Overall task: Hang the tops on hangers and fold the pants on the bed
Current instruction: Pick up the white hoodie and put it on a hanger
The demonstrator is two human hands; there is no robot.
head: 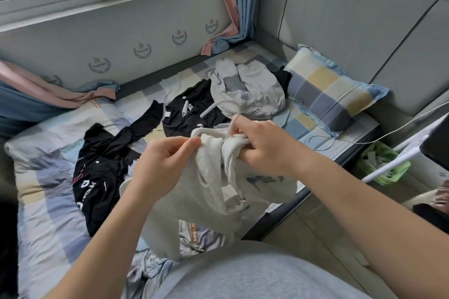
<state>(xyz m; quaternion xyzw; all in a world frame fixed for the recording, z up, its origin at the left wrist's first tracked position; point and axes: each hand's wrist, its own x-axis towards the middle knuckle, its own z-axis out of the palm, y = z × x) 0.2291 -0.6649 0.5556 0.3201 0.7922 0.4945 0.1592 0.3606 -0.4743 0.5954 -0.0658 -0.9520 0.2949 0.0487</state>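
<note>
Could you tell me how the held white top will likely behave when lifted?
Likely floppy: the white top bunches and droops below the left hand and right hand. Probably light, since a fingertip pinch holds one side.

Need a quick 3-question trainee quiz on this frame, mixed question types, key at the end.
1. Multiple choice: the top gripped by the left hand and the right hand is A) black, B) white, C) striped.
2. True or false: the hook of a hanger shows above the top, close to the right hand.
3. Fill in: the black clothes lie spread on the ____.
Key: 1 B; 2 true; 3 bed.
</note>
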